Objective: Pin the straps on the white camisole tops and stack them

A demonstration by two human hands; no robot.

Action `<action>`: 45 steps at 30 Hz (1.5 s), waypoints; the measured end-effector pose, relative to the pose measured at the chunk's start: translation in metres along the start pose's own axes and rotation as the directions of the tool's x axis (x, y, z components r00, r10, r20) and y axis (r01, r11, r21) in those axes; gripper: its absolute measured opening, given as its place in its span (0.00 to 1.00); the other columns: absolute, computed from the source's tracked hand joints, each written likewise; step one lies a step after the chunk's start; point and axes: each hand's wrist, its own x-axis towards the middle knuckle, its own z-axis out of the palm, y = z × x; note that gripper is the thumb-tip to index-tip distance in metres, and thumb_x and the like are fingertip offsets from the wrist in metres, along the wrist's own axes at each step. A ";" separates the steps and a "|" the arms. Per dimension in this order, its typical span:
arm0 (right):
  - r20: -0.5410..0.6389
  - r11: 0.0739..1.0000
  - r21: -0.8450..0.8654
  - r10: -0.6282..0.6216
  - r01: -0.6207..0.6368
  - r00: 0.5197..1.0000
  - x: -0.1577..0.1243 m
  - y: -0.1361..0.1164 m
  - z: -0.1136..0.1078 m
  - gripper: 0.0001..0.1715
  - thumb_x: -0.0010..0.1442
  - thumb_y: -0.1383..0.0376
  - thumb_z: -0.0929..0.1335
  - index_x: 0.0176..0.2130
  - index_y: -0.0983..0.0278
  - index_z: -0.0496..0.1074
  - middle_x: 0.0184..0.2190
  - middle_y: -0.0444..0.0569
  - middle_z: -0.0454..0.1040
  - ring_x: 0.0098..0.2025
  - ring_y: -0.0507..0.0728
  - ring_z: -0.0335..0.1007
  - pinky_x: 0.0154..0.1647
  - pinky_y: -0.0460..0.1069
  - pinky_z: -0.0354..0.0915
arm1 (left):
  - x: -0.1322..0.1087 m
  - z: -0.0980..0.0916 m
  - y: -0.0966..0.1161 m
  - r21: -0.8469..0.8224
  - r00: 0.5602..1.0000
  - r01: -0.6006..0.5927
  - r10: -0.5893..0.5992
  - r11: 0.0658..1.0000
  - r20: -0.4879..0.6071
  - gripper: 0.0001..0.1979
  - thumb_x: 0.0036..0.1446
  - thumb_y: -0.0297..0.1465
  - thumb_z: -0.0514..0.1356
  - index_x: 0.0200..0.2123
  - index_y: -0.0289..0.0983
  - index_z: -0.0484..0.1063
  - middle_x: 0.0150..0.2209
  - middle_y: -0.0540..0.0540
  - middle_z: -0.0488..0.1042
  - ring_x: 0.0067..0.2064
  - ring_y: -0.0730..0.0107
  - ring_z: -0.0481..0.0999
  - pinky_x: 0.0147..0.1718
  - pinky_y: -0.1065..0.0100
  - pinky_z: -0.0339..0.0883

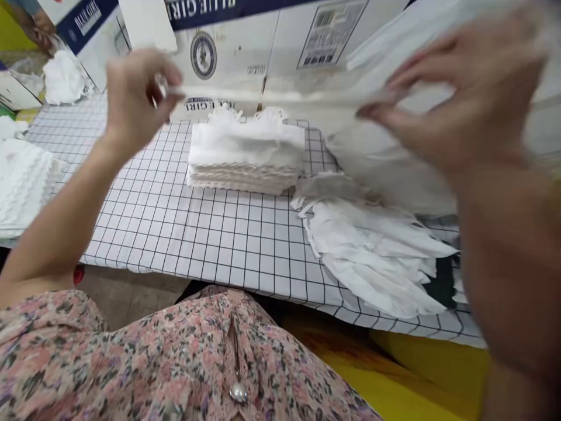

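Floral blouse (131, 356), grid tablecloth (184, 245), stacked white sheets (245, 155), carton (232, 58) behind.

We can't see the person's right hand (464, 96) sharply: motion blur smears it, and the right forearm (504, 263) runs off the picture's right edge. The thin white fabric sheet (280, 95) between the hands is blurred too, its far end cut off at the top right. At the left fingertips (173, 76), we can't tell how it is held. The small print on the white cardboard carton (236, 52) is too small to read, and the top edge cuts the carton off.
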 end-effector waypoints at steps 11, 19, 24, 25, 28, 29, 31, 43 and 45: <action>0.150 0.954 -0.241 -0.143 0.177 0.978 -0.164 0.049 0.066 0.13 0.70 0.59 0.67 0.36 0.59 0.80 0.37 0.54 0.81 0.45 0.65 0.73 0.54 0.64 0.64 | -0.195 0.071 0.045 -0.187 0.931 0.301 -0.245 0.935 0.271 0.09 0.67 0.29 0.58 0.40 0.44 0.79 0.45 0.49 0.88 0.49 0.67 0.87 0.47 0.62 0.83; 0.319 0.948 -0.192 -0.182 0.252 0.930 -0.261 0.039 0.067 0.05 0.62 0.68 0.71 0.35 0.58 0.79 0.39 0.51 0.82 0.46 0.66 0.73 0.59 0.75 0.61 | -0.263 0.066 0.077 -0.159 0.907 0.204 -0.126 0.966 0.402 0.09 0.66 0.27 0.59 0.38 0.45 0.79 0.44 0.45 0.87 0.42 0.62 0.84 0.43 0.55 0.81; 0.466 0.915 -0.229 -0.197 0.332 0.863 -0.299 0.020 0.054 0.08 0.69 0.63 0.69 0.41 0.57 0.81 0.42 0.49 0.85 0.47 0.63 0.77 0.69 0.73 0.57 | -0.282 0.041 0.089 -0.116 0.868 0.189 -0.111 0.975 0.484 0.11 0.67 0.25 0.60 0.43 0.46 0.80 0.49 0.46 0.87 0.44 0.60 0.82 0.45 0.52 0.78; 0.484 0.914 -0.201 -0.221 0.353 0.847 -0.302 0.012 0.053 0.10 0.71 0.59 0.69 0.47 0.57 0.81 0.47 0.50 0.85 0.50 0.64 0.78 0.72 0.73 0.54 | -0.278 0.036 0.096 -0.113 0.862 0.199 -0.119 0.973 0.494 0.14 0.67 0.24 0.60 0.46 0.48 0.80 0.51 0.47 0.87 0.47 0.59 0.82 0.47 0.51 0.78; 0.536 0.916 -0.128 -0.259 0.380 0.803 -0.302 -0.015 0.064 0.34 0.76 0.46 0.62 0.71 0.61 0.68 0.68 0.59 0.74 0.70 0.69 0.69 0.78 0.72 0.45 | -0.261 0.042 0.128 -0.161 0.844 0.247 -0.131 0.956 0.520 0.26 0.69 0.21 0.55 0.63 0.50 0.74 0.60 0.48 0.83 0.61 0.58 0.79 0.61 0.46 0.74; 0.563 0.920 -0.123 -0.243 0.372 0.790 -0.303 -0.022 0.071 0.41 0.76 0.43 0.58 0.76 0.63 0.59 0.73 0.61 0.67 0.75 0.70 0.61 0.79 0.73 0.43 | -0.257 0.051 0.140 -0.191 0.836 0.256 -0.118 0.948 0.536 0.29 0.71 0.21 0.53 0.70 0.50 0.68 0.64 0.48 0.79 0.67 0.59 0.76 0.66 0.46 0.70; 0.628 0.934 -0.141 -0.172 0.329 0.759 -0.306 -0.029 0.081 0.49 0.76 0.40 0.54 0.81 0.66 0.43 0.78 0.64 0.54 0.81 0.71 0.50 0.79 0.75 0.38 | -0.255 0.076 0.160 -0.201 0.815 0.258 -0.101 0.945 0.570 0.32 0.75 0.27 0.50 0.78 0.47 0.53 0.76 0.44 0.64 0.79 0.57 0.59 0.77 0.43 0.55; 0.588 0.943 -0.297 0.058 0.148 0.806 -0.329 -0.034 0.072 0.54 0.77 0.41 0.56 0.81 0.68 0.29 0.79 0.70 0.49 0.80 0.75 0.50 0.74 0.82 0.43 | -0.282 0.107 0.176 -0.082 0.776 0.400 -0.290 0.913 0.560 0.41 0.75 0.45 0.57 0.82 0.46 0.40 0.82 0.39 0.42 0.84 0.46 0.37 0.81 0.37 0.33; 0.560 0.960 -0.223 -0.016 0.169 0.828 -0.318 -0.032 0.077 0.46 0.78 0.46 0.58 0.81 0.66 0.42 0.76 0.69 0.59 0.76 0.74 0.60 0.73 0.79 0.53 | -0.276 0.105 0.167 -0.140 0.797 0.424 -0.296 0.895 0.526 0.32 0.75 0.43 0.58 0.77 0.45 0.57 0.79 0.37 0.54 0.82 0.46 0.49 0.80 0.36 0.44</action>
